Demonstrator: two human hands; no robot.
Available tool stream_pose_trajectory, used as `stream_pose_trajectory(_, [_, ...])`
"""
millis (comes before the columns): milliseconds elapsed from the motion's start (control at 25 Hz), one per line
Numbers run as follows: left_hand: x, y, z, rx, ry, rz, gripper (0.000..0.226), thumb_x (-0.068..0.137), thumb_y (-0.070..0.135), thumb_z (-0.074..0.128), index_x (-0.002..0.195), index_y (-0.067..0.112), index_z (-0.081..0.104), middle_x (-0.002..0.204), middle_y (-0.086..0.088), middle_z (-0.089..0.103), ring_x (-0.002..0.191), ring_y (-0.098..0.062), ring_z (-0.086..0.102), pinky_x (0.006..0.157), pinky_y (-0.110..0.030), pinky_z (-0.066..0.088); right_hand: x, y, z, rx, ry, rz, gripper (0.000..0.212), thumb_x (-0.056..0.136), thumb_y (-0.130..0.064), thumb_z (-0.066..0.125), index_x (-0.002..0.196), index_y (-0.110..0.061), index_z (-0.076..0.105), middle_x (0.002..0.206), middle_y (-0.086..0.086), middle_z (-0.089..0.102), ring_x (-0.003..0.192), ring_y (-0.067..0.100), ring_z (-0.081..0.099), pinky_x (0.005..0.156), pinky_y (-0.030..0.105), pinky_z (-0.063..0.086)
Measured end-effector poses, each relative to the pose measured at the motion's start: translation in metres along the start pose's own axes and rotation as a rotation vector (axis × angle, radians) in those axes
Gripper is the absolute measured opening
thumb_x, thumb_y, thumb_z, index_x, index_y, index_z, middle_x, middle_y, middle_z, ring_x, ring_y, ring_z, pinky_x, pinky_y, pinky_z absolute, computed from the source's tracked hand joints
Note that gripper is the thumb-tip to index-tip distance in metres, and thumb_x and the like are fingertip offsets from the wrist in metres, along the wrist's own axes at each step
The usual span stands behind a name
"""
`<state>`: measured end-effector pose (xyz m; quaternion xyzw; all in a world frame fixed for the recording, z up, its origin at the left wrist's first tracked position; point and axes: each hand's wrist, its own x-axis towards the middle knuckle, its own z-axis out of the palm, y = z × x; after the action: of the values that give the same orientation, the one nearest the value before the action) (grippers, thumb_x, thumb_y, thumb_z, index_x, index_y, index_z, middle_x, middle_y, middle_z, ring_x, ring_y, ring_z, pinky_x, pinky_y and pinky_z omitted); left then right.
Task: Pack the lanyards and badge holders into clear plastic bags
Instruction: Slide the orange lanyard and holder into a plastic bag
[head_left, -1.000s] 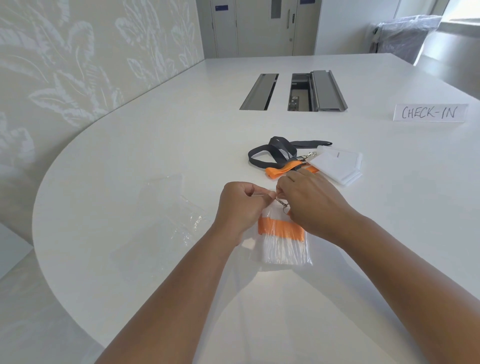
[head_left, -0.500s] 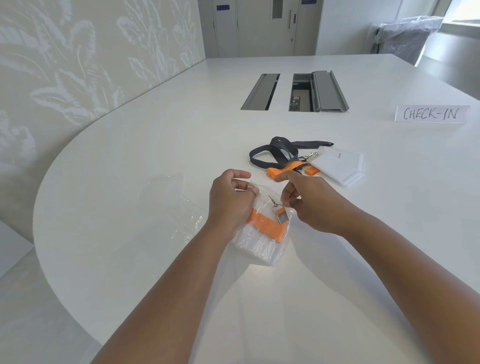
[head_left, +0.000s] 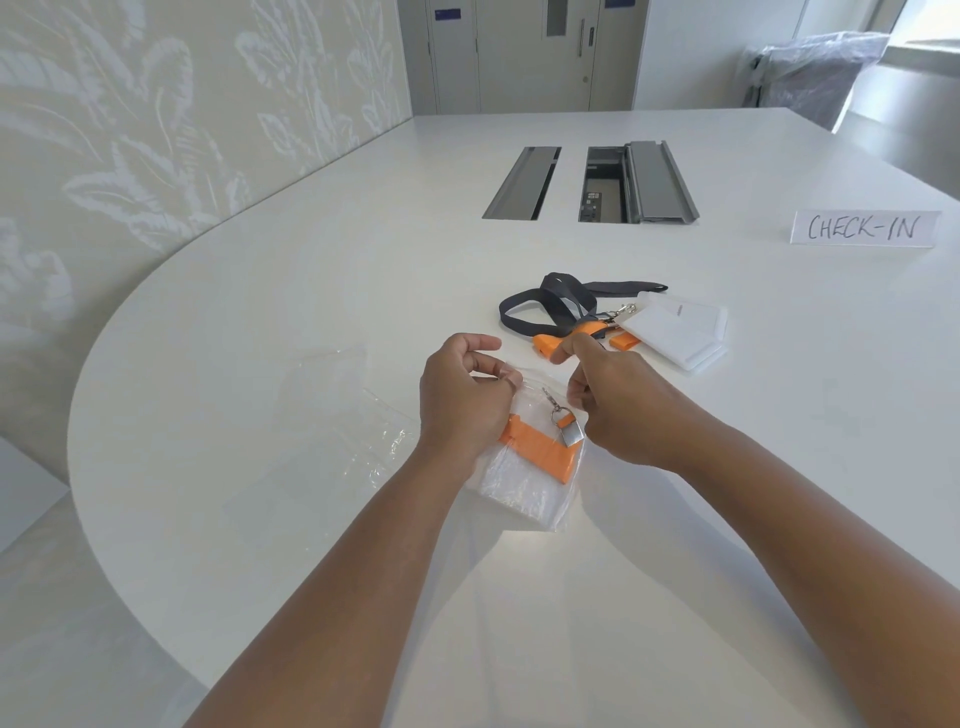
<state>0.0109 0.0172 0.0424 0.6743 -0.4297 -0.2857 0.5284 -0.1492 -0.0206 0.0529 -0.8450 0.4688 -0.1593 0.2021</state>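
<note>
At a white table (head_left: 260, 312), a left hand (head_left: 462, 405) and a right hand (head_left: 618, 410) each have a pinching grip on the top edge of a clear plastic bag (head_left: 524, 493) that holds a folded orange lanyard (head_left: 540, 449). A black lanyard (head_left: 550, 306) and clear badge holders (head_left: 675, 332) lie just beyond.
</note>
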Motion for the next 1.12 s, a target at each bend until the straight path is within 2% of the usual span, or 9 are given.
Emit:
stream_pose_trajectory(160, [0.003,-0.002,-0.002,0.008,0.044,0.000,0.031,0.083,0.010,0.071,0.108,0.026,0.061,0.085,0.011,0.070,0.079,-0.004,0.065,0.076,-0.029,0.054,0.002,0.008,0.004,0.117,0.021,0.019,0.050,0.091,0.003,0.056,0.132,-0.023,0.044,0.092,-0.006,0.065,0.085,0.007,0.062,0.075,0.023,0.050])
stream_pose_trajectory(400, [0.006,-0.003,-0.005,-0.007,0.069,0.014,0.032,0.082,0.009,0.071,0.108,0.024,0.062,0.088,0.009,0.071,0.081,-0.006,0.067,0.076,-0.029,0.054,0.002,0.010,0.006,0.149,0.089,0.047,0.053,0.085,0.009,0.058,0.128,-0.022,0.048,0.088,-0.003,0.066,0.076,0.000,0.063,0.070,0.013,0.048])
stream_pose_trajectory(600, [0.008,-0.005,-0.004,-0.002,0.082,0.021,0.032,0.082,0.009,0.071,0.107,0.025,0.062,0.087,0.009,0.071,0.082,-0.004,0.065,0.076,-0.029,0.054,0.002,0.005,0.006,0.091,0.151,0.039,0.060,0.079,0.015,0.053,0.129,-0.019,0.048,0.087,-0.001,0.068,0.081,0.008,0.066,0.079,0.032,0.057])
stream_pose_trajectory(720, [0.008,-0.005,-0.003,-0.005,0.083,0.016,0.032,0.081,0.009,0.072,0.106,0.027,0.061,0.084,0.011,0.070,0.085,-0.004,0.065,0.077,-0.031,0.055,0.000,0.002,0.000,0.119,0.178,0.067,0.060,0.076,0.014,0.050,0.127,-0.018,0.051,0.085,0.000,0.069,0.081,0.013,0.066,0.076,0.035,0.057])
stream_pose_trajectory(880, [0.008,-0.005,-0.002,-0.024,0.077,0.023,0.034,0.080,0.009,0.074,0.106,0.026,0.062,0.084,0.010,0.071,0.087,-0.008,0.067,0.074,-0.028,0.053,0.000,-0.003,-0.003,0.159,0.256,0.058,0.048,0.077,0.008,0.051,0.118,-0.015,0.057,0.080,0.001,0.069,0.079,0.016,0.064,0.073,0.037,0.056])
stream_pose_trajectory(1000, [0.007,-0.003,-0.003,-0.053,0.067,0.016,0.032,0.082,0.009,0.072,0.108,0.026,0.062,0.086,0.011,0.071,0.083,-0.006,0.066,0.071,-0.024,0.052,0.003,0.000,0.001,0.174,0.235,0.080,0.028,0.085,0.001,0.056,0.103,-0.019,0.063,0.076,-0.006,0.066,0.074,0.007,0.059,0.068,0.023,0.049])
stream_pose_trajectory(1080, [0.008,-0.002,-0.004,-0.070,0.047,0.005,0.031,0.084,0.009,0.071,0.108,0.026,0.062,0.085,0.012,0.069,0.079,-0.002,0.064,0.070,-0.023,0.052,0.005,0.005,0.004,0.187,0.171,0.115,0.011,0.093,-0.012,0.061,0.090,-0.022,0.065,0.074,-0.013,0.061,0.071,0.003,0.056,0.065,0.019,0.042])
stream_pose_trajectory(1120, [0.007,-0.002,-0.004,-0.073,0.035,0.001,0.031,0.085,0.008,0.070,0.109,0.026,0.062,0.086,0.013,0.069,0.079,-0.002,0.064,0.070,-0.022,0.052,0.006,0.007,0.005,0.202,0.155,0.130,0.010,0.094,-0.018,0.063,0.086,-0.021,0.066,0.073,-0.014,0.061,0.070,0.005,0.055,0.064,0.019,0.042])
